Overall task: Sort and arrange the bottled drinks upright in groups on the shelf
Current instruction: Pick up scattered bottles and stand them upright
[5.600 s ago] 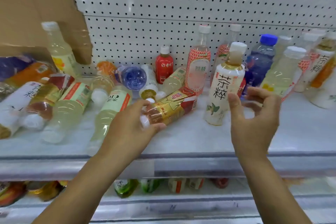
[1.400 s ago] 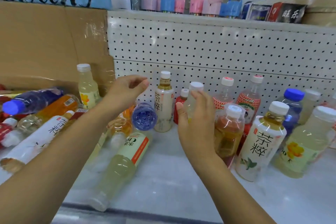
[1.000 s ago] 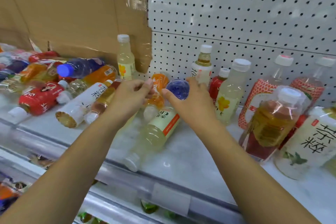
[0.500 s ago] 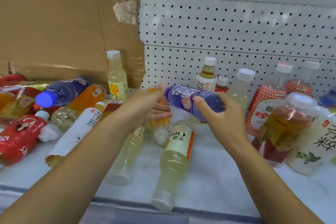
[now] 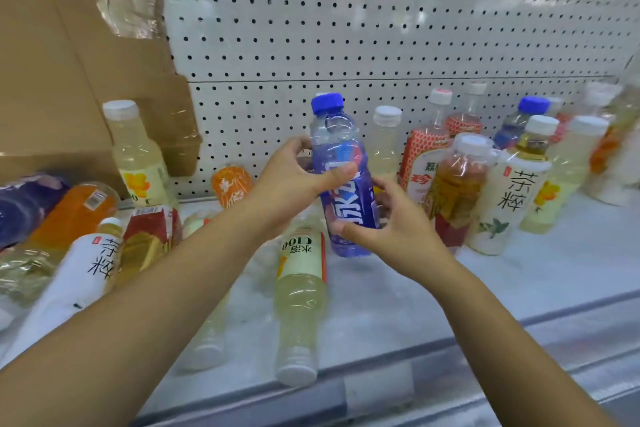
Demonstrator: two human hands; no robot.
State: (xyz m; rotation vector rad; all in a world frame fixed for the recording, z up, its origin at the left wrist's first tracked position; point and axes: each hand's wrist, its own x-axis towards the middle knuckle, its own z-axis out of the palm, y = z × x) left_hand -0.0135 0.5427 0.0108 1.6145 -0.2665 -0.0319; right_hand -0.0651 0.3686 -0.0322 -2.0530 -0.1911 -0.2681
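A blue bottle with a blue cap [image 5: 341,163] is nearly upright above the white shelf [image 5: 433,295], held between both hands. My left hand [image 5: 294,184] grips its upper label, thumb across the front. My right hand [image 5: 391,229] cups its lower part from the right. In front of it lies a pale yellow C100 bottle [image 5: 300,295], cap toward me. At the right stand a white tea bottle [image 5: 509,191], an amber tea bottle [image 5: 457,184] and another blue-capped bottle [image 5: 523,121].
Several bottles lie in a heap at the left, among them an orange one [image 5: 74,211] and a white tea bottle [image 5: 69,284]. A pale yellow bottle [image 5: 138,156] stands by the cardboard [image 5: 69,62]. The pegboard [image 5: 346,45] backs the shelf.
The blue bottle, lying sideways in my hands half a second ago, has been turned upright with its cap on top. The view has shifted slightly right.
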